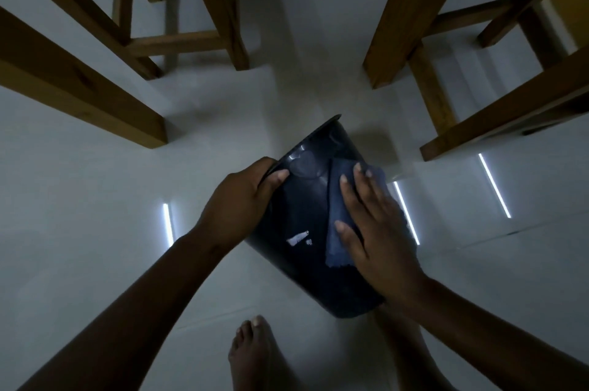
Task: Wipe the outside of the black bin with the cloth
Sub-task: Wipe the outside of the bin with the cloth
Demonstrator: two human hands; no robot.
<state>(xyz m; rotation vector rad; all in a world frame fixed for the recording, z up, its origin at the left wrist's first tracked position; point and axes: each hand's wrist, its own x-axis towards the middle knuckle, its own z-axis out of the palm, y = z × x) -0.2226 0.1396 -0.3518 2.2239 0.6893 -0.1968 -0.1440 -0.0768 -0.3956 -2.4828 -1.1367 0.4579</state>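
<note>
A glossy black bin point(304, 215) is tilted on its side above the floor, its open rim pointing away and to the left, its base toward my feet. My left hand point(242, 199) grips the rim, thumb on the outside wall. A dark blue cloth point(338, 231) lies flat on the bin's upper right wall. My right hand point(373, 224) presses down on the cloth with its fingers spread. A small white label mark shows on the wall left of the cloth.
Pale tiled floor point(95, 231) with bright light reflections all around. Wooden furniture legs stand close by: a thick one at the left point(79, 94), a stool frame at the back point(178, 24), more legs at the right point(414, 24). My bare foot point(255, 355) is below the bin.
</note>
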